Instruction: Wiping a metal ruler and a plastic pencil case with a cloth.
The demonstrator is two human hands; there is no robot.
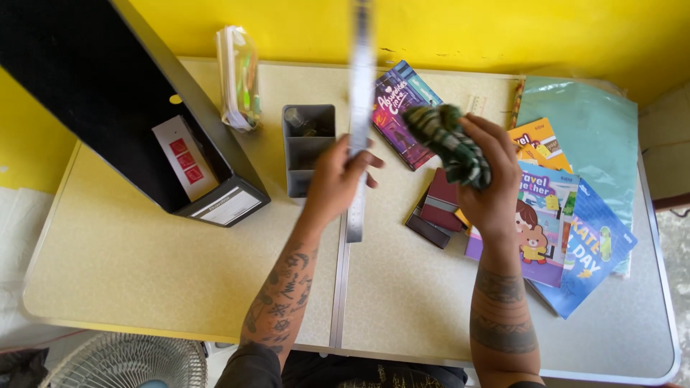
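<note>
A long metal ruler [357,115] is standing nearly upright over the middle of the tabletop [180,266], its long axis running from twelve o'clock, where its blurred top end is leaving the frame, down to six o'clock, where its lower end is hanging just above the seam between the two table halves. The left hand [336,179] is clamping it low on its length, the grip closed around the ruler so that most of the strip is rising above the fingers and only a short end is showing below. The right hand [489,179] is sitting at three o'clock from that grip, near but not touching, its fingers closed on a bunched green striped cloth [449,144] that is pointing toward the ruler's upper stretch. The cloth is the nearer of the two to the free length of the ruler.

Beyond the hands, a grey desk organiser [307,147] is standing just at nine o'clock from the ruler, with a clear packet of pens [238,75] further toward ten o'clock and a black box [122,108] leaning at the far left. At one o'clock a purple booklet [399,108] is lying flat; dark red wallets [435,208] and colourful children's books [553,223] are spreading toward four o'clock, beside a teal plastic folder [589,129].
</note>
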